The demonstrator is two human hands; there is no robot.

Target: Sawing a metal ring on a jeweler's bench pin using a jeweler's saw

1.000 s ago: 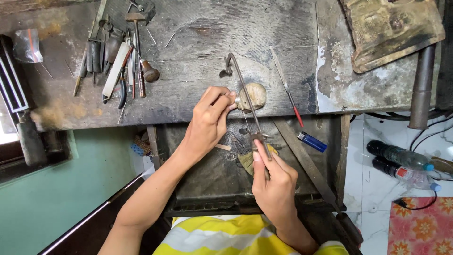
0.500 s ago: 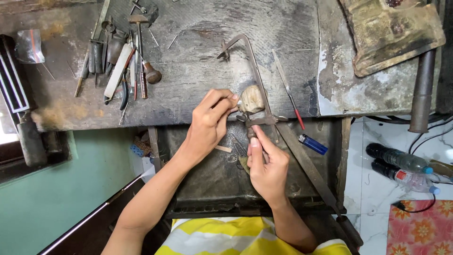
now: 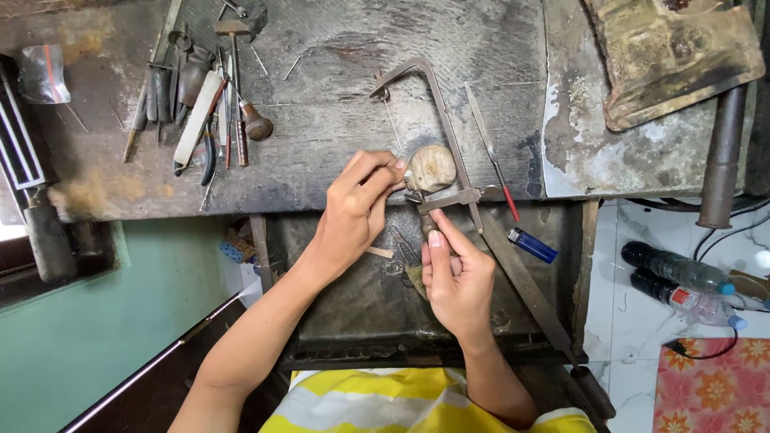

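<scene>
Metal saw frame [image 3: 437,120] | right hand [image 3: 457,277] grips its handle | left hand [image 3: 357,204] pinches workpiece [image 3: 431,167]

A small clear plastic bag [image 3: 44,74] (red stripe across it) lies at the workbench's [image 3: 337,48] far left.

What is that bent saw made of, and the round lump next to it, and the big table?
The saw frame looks like dull grey metal, thin and hard-edged; its handle is hidden in the right hand. The round lump, touched by the left hand, looks like pale, worn wood, though I can't be sure. The workbench seems to be old, scratched, stained grey wood.
</scene>
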